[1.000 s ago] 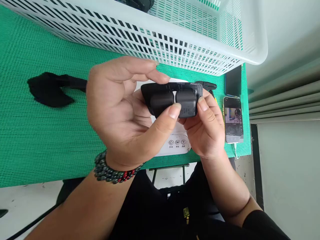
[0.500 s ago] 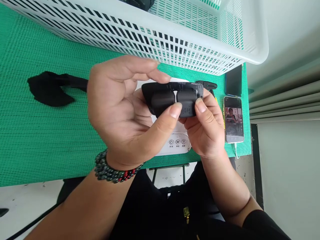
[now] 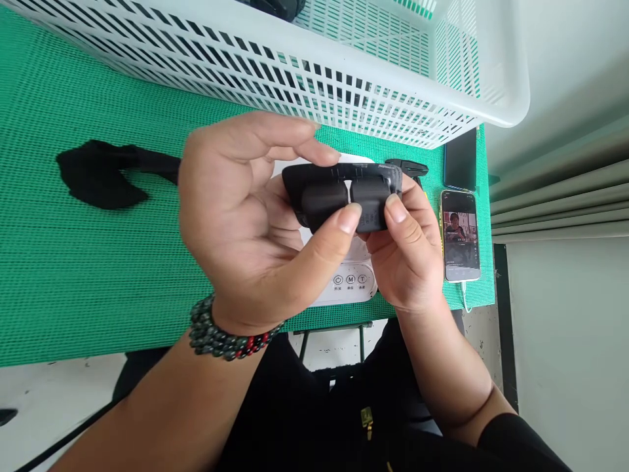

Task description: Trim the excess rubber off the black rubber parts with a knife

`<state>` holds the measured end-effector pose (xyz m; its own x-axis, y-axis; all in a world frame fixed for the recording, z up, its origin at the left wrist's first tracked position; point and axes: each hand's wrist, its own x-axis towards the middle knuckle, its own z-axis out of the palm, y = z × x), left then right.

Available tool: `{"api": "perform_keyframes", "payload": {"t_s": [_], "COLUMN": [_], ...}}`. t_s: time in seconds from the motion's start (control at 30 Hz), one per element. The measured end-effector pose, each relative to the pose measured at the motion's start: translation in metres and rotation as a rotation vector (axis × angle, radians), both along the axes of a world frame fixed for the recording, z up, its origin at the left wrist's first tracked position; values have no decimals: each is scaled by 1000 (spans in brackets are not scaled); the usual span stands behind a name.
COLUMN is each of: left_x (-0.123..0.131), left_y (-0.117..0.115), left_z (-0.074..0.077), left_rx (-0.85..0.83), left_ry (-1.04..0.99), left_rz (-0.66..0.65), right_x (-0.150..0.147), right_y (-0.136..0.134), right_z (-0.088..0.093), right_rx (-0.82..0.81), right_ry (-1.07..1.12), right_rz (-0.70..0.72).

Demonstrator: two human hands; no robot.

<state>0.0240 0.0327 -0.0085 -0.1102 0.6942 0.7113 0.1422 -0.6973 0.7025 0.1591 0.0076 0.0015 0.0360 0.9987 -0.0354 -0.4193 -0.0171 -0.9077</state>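
Observation:
A small black piece [image 3: 324,195] is held up over the table between both my hands. It shows two rounded segments side by side, a narrow light gap between them, and faint printing; its exact kind I cannot make out. My left hand [image 3: 236,210] grips it with the thumb on the near side and fingertips along the top edge. My right hand [image 3: 413,255] pinches its right end, thumb in front and fingers behind. Beneath them lies a white digital scale [image 3: 366,296] with round buttons, mostly hidden. Left of my left hand, black cloth [image 3: 101,176] lies on the green mesh mat [image 3: 98,282].
A large white slotted basket [image 3: 413,72] stands along the back, with a dark item [image 3: 278,6] inside. At the right edge lie a lit phone [image 3: 460,246] on a white cable and a dark phone [image 3: 460,157]. A black tool-like object [image 3: 410,168] lies behind my right hand.
My left hand and the black piece have shifted very slightly to the right in view. The grip of both hands looks the same.

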Motion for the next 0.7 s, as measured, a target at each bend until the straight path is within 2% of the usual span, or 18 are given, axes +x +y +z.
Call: {"api": "perform_keyframes", "payload": {"t_s": [0.2, 0.5, 0.7], "left_x": [0, -2, 2], "left_y": [0, 6, 1], "left_z": [1, -4, 3], "left_rx": [34, 66, 9], "left_ry": [8, 34, 12], "left_rz": [-30, 4, 12], "right_x": [0, -1, -3], "right_y": [0, 0, -1], "right_z": [1, 2, 5], "right_rx": [-14, -13, -43], "right_ry": [2, 19, 5], "right_rz": [-1, -12, -36]}}
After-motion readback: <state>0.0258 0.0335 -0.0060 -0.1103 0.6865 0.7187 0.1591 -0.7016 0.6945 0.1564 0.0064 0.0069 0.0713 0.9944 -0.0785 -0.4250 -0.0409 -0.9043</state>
